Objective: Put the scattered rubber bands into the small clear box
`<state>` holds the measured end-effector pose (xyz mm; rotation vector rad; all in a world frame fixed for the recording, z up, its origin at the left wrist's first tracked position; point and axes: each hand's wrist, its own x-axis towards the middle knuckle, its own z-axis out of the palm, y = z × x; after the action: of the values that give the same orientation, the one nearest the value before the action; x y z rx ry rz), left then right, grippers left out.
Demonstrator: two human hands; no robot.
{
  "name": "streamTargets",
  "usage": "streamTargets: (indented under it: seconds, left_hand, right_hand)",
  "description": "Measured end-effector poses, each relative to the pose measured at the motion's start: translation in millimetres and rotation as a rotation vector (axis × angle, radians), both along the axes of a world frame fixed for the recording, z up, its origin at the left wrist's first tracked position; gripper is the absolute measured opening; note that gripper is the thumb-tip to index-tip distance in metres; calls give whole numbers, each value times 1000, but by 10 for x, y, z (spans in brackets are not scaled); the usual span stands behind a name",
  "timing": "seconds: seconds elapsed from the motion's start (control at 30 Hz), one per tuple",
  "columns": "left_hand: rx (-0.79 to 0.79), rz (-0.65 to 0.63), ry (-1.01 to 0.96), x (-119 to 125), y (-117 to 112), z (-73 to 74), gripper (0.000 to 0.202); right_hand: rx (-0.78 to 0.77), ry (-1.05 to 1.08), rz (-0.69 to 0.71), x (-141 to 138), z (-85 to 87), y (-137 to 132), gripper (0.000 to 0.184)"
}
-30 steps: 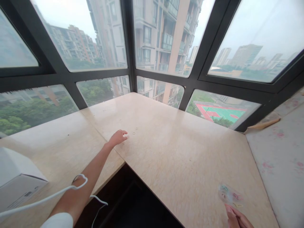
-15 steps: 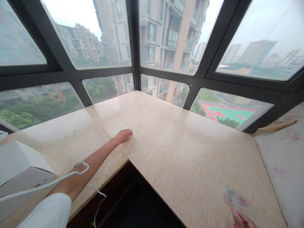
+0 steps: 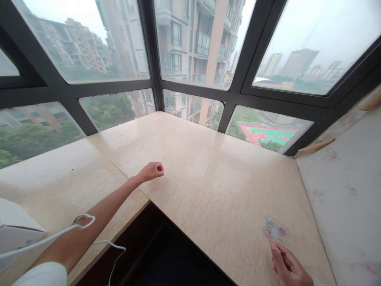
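Note:
My left hand (image 3: 152, 171) is closed over the tabletop (image 3: 208, 178), fingers pinched together. A thin bit shows at its fingertips, too small to name. Just beyond the knuckles lies a small thin ring (image 3: 164, 157), and a trace of another may show right by the hand. At the lower right my right hand (image 3: 290, 263) has thumb and forefinger pinched at the near edge of a small clear plastic bag (image 3: 271, 224). Green, pink and pale loop-like pieces show in the bag. A yellowish piece (image 3: 282, 240) is close to those fingertips.
A white box (image 3: 18, 230) stands at the left edge. A white cable (image 3: 53, 236) crosses in front of my left forearm and hangs past the counter edge. Dark-framed windows (image 3: 190, 89) border the back; a flowered wall (image 3: 342, 190) rises at right. A dark gap opens below the counter.
The view has turned a little to the right. Two rings lay beyond my left hand; one now shows plainly. The hand has rolled slightly. More of my right hand shows, still by the bag.

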<state>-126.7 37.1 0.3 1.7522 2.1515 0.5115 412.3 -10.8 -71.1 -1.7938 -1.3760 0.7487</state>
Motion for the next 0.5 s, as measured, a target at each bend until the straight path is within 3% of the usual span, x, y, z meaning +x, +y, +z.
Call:
streamTargets:
  seconds: [0.13,0.2,0.33,0.5]
  left_hand:
    - [92,62,-760,384,90,131,12]
    - [131,33,-1000,581,140,205,14]
    - [155,-54,-1271,984,237,294,17]
    - [81,-153,-1474,1589,352,272,18]
  right_hand:
    - [9,26,11,-40,29,-16,53]
    - [26,33,15,-71,55,-26,53]
    - [101,17,42,-129,111,-36,48]
    - [150,8,98,-158,137,-35,43]
